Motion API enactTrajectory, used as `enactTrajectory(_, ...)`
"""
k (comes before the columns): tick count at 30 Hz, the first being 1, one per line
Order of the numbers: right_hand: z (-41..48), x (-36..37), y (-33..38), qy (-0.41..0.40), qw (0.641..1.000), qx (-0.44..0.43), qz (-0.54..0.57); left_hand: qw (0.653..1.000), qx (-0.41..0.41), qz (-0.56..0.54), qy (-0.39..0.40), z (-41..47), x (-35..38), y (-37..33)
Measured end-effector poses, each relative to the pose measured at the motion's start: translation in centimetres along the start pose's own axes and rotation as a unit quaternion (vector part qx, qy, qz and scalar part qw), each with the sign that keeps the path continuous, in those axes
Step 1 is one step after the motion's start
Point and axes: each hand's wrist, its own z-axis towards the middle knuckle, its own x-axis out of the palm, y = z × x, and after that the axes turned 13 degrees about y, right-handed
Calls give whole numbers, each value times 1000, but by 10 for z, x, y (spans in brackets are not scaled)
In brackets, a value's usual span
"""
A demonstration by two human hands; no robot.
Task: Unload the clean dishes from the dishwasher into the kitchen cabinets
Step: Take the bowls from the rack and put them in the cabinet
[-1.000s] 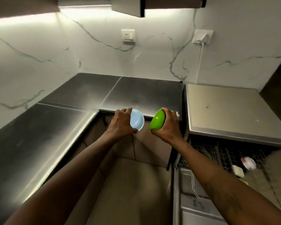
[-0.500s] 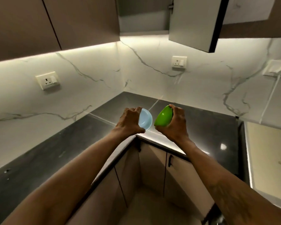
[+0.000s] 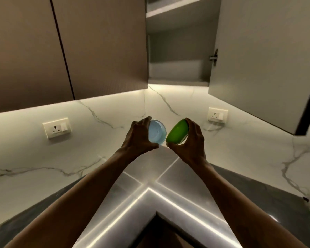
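Blue bowl [image 3: 157, 133] is gripped in the left hand [image 3: 137, 139] and stands on edge, its hollow turned toward the camera. The fingers curl over the upper rim and the thumb hooks under the lower rim, so the bowl lies just right of the palm. Green bowl [image 3: 177, 134] is gripped in the right hand [image 3: 192, 143]. It is tilted, with its outer wall showing. The fingers wrap the top edge and the thumb pinches the lower left edge, so this bowl lies just left of the palm. The two bowls sit side by side between the hands, rims very close. I cannot tell if they touch. Both forearms are stretched forward and raised, holding the bowls in the air above the inner corner of the dark countertop [image 3: 258, 197], in front of the white marble backsplash [image 3: 240, 151]. Directly above them is the open cabinet [image 3: 177, 81], its door [image 3: 258, 59] swung out to the right with a hinge [image 3: 213, 57] on its inner edge. Pale shelves show inside. The bowls are below the cabinet's bottom edge, outside it. Closed brown cabinet doors [image 3: 97, 47] fill the upper left. One wall socket [image 3: 56, 127] is on the left wall and a second socket [image 3: 217, 114] is on the right wall, near the right hand.
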Motion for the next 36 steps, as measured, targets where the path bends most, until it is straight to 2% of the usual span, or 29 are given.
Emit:
enactTrajectory(9, 192, 38, -4, -91, 991, -102, 0, 991, 45, -85, -98, 180, -33, 61)
enactTrajectory(14, 289, 35, -4, -156, 976, -150, -30, 979, 96, -87, -156, 269, -62, 87)
enactTrajectory(18, 353, 14, 4, -203, 960, -175, -86, 962, 124, -109, -217, 325, -102, 88)
enactTrajectory(25, 464, -65, 49, -266, 915, -216, -212, 919, 159, -193, -305, 401, -178, 53)
enactTrajectory(28, 499, -95, 74, -263, 913, -191, -248, 908, 176, -188, -329, 429, -212, 32)
enactTrajectory(30, 522, -115, 83, -233, 916, -148, -290, 909, 186, -185, -323, 449, -231, 19)
enactTrajectory(33, 544, -141, 94, -185, 928, -87, -312, 922, 188, -189, -282, 478, -253, 0)
enactTrajectory(36, 558, -162, 108, -170, 935, -32, -309, 941, 174, -169, -234, 507, -266, -17)
